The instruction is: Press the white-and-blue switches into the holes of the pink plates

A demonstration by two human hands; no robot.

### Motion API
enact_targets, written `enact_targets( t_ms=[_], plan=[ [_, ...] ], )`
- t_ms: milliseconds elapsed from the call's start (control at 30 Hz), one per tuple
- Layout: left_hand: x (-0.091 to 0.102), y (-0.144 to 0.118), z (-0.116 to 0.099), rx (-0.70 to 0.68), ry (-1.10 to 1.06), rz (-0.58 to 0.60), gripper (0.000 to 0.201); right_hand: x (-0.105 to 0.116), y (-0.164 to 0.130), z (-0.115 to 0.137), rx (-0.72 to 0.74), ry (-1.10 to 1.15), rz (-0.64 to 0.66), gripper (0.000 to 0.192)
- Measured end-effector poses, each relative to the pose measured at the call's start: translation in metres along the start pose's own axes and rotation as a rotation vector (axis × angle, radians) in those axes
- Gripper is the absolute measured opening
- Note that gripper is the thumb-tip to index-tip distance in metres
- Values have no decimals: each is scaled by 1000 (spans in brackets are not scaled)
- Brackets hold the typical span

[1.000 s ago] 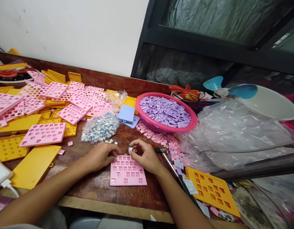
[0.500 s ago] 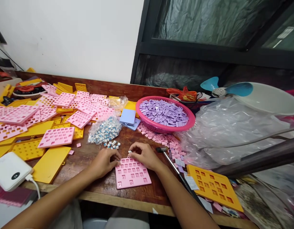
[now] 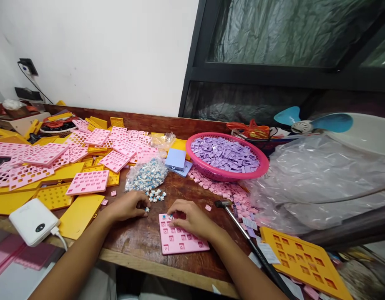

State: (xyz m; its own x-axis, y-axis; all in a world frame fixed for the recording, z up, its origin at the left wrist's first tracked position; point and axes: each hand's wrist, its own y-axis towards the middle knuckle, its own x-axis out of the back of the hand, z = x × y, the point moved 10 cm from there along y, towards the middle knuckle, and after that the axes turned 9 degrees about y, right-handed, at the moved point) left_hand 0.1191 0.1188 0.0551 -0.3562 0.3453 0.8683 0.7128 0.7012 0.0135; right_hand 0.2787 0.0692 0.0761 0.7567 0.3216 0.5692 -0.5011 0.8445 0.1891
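A pink plate (image 3: 179, 245) with rows of square pockets lies flat on the table. My right hand (image 3: 192, 218) rests over its top edge, thumb and fingertips closed around a small white-and-blue piece (image 3: 170, 217) at a top-row pocket. Another such piece (image 3: 164, 217) sits in the pocket to its left. My left hand (image 3: 129, 205) is left of the plate, its thumb and forefinger curled down to a single white-and-blue piece (image 3: 147, 210). Loose pieces of this kind (image 3: 157, 195) lie just beyond, in front of a clear bag (image 3: 148, 175) full of them.
Pink and yellow plates (image 3: 87, 182) pile up on the left, near a white power bank (image 3: 34, 221). A magenta basket (image 3: 192, 156) of purple tiles stands behind. Pink tiles (image 3: 222, 189), a hammer (image 3: 236, 218), a yellow plate (image 3: 301, 258) and plastic bags (image 3: 305, 183) lie on the right.
My left hand has left the plate's edge and moved to the loose pieces. My right hand has come down onto the top row, where white-and-blue pieces now show. The view has shifted too.
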Motion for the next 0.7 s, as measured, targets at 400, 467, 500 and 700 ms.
enact_targets(
  t_ms=[400,467,500,700],
  plan=[
    [7,-5,-20,-38,-65,-20,18,-2,-1,1,26,1,-34,15],
    [11,-6,-31,-90,-100,-43,15,-2,-1,1,27,-4,-22,17],
    [13,-7,-38,-124,-118,-54,14,-2,-1,2,28,-14,-17,18],
    [-8,-8,-75,-157,-41,-65,19,-8,-4,10,56,-193,16,20]
  ],
)
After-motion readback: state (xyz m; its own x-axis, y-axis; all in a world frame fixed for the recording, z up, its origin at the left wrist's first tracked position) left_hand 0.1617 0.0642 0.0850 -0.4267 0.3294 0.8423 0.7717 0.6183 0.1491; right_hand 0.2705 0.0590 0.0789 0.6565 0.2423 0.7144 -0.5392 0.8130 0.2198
